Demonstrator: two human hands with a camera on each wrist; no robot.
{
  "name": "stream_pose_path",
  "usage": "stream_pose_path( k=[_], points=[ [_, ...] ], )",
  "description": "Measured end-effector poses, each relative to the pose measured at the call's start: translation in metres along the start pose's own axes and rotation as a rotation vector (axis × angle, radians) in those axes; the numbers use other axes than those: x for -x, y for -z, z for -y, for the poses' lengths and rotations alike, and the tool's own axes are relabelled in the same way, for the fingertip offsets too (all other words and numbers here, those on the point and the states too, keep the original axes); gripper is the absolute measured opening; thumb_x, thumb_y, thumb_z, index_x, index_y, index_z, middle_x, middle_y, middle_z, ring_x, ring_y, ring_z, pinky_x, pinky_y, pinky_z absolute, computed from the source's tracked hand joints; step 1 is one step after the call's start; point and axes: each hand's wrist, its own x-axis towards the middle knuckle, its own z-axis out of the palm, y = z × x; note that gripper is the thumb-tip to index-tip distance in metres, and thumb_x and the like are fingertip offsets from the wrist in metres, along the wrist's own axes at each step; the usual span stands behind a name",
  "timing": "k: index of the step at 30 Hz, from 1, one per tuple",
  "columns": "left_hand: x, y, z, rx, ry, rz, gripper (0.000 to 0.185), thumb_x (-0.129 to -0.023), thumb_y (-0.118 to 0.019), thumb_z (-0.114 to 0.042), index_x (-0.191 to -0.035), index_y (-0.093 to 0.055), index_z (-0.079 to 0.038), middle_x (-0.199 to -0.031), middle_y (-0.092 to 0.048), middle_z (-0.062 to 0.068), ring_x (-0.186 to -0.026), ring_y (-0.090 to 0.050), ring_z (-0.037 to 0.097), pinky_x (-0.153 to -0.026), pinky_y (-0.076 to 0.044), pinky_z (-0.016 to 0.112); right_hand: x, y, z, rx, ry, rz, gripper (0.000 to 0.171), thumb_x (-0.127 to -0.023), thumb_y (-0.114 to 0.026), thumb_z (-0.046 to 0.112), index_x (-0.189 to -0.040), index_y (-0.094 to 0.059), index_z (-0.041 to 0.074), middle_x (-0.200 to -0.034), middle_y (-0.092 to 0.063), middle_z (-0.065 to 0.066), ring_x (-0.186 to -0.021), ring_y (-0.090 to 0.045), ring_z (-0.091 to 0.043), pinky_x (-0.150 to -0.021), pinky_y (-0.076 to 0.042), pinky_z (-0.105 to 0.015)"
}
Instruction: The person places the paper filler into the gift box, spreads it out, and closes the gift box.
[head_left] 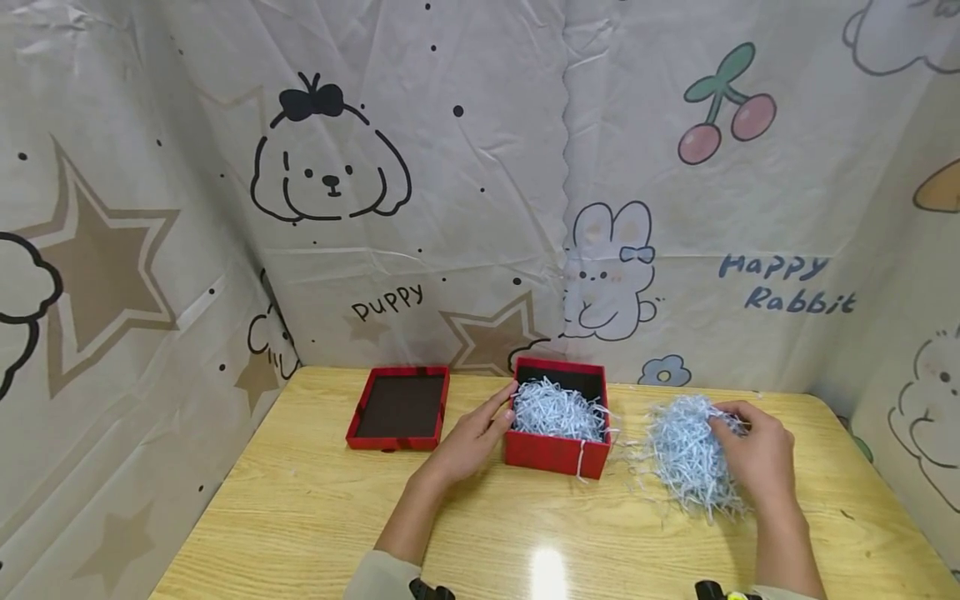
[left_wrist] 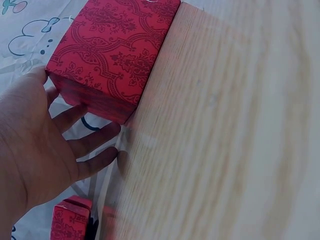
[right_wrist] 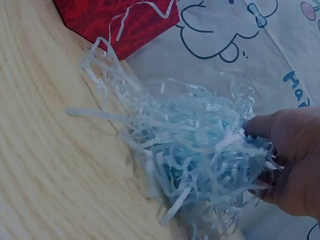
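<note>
A red patterned box stands on the table with its top uncovered, pale blue shredded paper inside it. My left hand touches the box's left side. In the left wrist view, the fingers of that hand are spread and mostly straight against the box wall. To the right of the box, a loose heap of shredded paper is pinched at its right edge by my right hand. The right wrist view shows the thumb and fingertips partly hidden in the strands.
The red box lid with a dark inside lies left of the box. One strip of paper hangs over the box's front. Stray strands lie between box and heap. A printed cloth stands behind the wooden table.
</note>
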Motion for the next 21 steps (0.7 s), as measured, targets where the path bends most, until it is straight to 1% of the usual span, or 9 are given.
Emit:
stream_pose_path(
  k=[3,5,7,9,13,15,17,21],
  points=[
    [0.0,0.0,0.0,0.004,0.003,0.003,0.06,-0.112,-0.044,-0.052,-0.168,-0.031,-0.035,-0.169,-0.034,-0.01,-0.155,-0.035,0.022,-0.126,-0.03,0.053,0.0,0.004,0.005,0.002,-0.004,-0.004,0.031,-0.105,-0.066,0.019,-0.129,-0.07,-0.001,-0.132,-0.064,-0.03,-0.117,-0.058,-0.044,-0.088,-0.049,-0.049],
    [0.0,0.0,0.0,0.006,0.004,0.003,0.06,-0.112,-0.044,-0.053,-0.168,-0.031,-0.036,-0.169,-0.034,-0.01,-0.155,-0.035,0.022,-0.126,-0.03,0.054,0.001,0.006,0.009,0.002,-0.009,-0.014,0.032,-0.105,-0.066,0.021,-0.129,-0.071,0.001,-0.131,-0.065,-0.027,-0.114,-0.058,-0.039,-0.082,-0.047,-0.038],
    [0.0,0.0,0.0,0.005,0.005,0.003,0.06,-0.112,-0.043,-0.053,-0.168,-0.03,-0.036,-0.169,-0.034,-0.011,-0.155,-0.035,0.021,-0.126,-0.03,0.053,0.001,0.009,0.014,0.001,-0.016,-0.028,0.031,-0.105,-0.066,0.021,-0.129,-0.071,0.002,-0.131,-0.066,-0.025,-0.113,-0.058,-0.036,-0.079,-0.043,-0.031],
    [0.0,0.0,0.0,0.004,0.004,0.001,0.06,-0.112,-0.043,-0.054,-0.168,-0.031,-0.036,-0.169,-0.034,-0.011,-0.155,-0.035,0.021,-0.126,-0.03,0.053,0.002,0.012,0.019,-0.004,-0.012,-0.046,0.031,-0.104,-0.067,0.02,-0.128,-0.072,0.001,-0.13,-0.066,-0.026,-0.112,-0.059,-0.036,-0.077,-0.042,-0.028],
    [0.0,0.0,0.0,0.007,0.004,0.002,0.06,-0.112,-0.043,-0.054,-0.168,-0.031,-0.036,-0.169,-0.034,-0.011,-0.155,-0.035,0.021,-0.126,-0.029,0.053,0.004,0.014,0.026,-0.013,-0.001,-0.072,0.029,-0.103,-0.068,0.018,-0.126,-0.073,0.0,-0.13,-0.067,-0.025,-0.117,-0.06,-0.036,-0.077,-0.042,-0.021],
    [0.0,0.0,0.0,0.007,0.006,0.005,0.061,-0.112,-0.043,-0.054,-0.168,-0.031,-0.036,-0.169,-0.034,-0.011,-0.155,-0.035,0.022,-0.126,-0.029,0.053,0.004,0.014,0.028,-0.019,0.01,-0.087,0.028,-0.103,-0.07,0.017,-0.124,-0.074,0.0,-0.129,-0.069,-0.025,-0.116,-0.06,-0.034,-0.077,-0.041,-0.018],
    [0.001,0.0,0.0,0.007,0.008,0.008,0.061,-0.111,-0.043,-0.055,-0.168,-0.03,-0.036,-0.17,-0.033,-0.011,-0.155,-0.035,0.022,-0.126,-0.029,0.054,0.005,0.014,0.03,-0.02,0.021,-0.103,0.027,-0.102,-0.071,0.017,-0.123,-0.074,0.0,-0.127,-0.07,-0.024,-0.112,-0.06,-0.028,-0.076,-0.041,-0.016],
    [0.001,0.0,0.0,0.004,0.007,0.006,0.061,-0.112,-0.043,-0.055,-0.168,-0.03,-0.036,-0.17,-0.034,-0.011,-0.155,-0.035,0.022,-0.126,-0.029,0.053,0.004,0.016,0.035,-0.029,0.035,-0.139,0.026,-0.101,-0.073,0.017,-0.121,-0.076,0.002,-0.125,-0.073,-0.02,-0.103,-0.058,-0.013,-0.078,-0.041,-0.013]
  ],
)
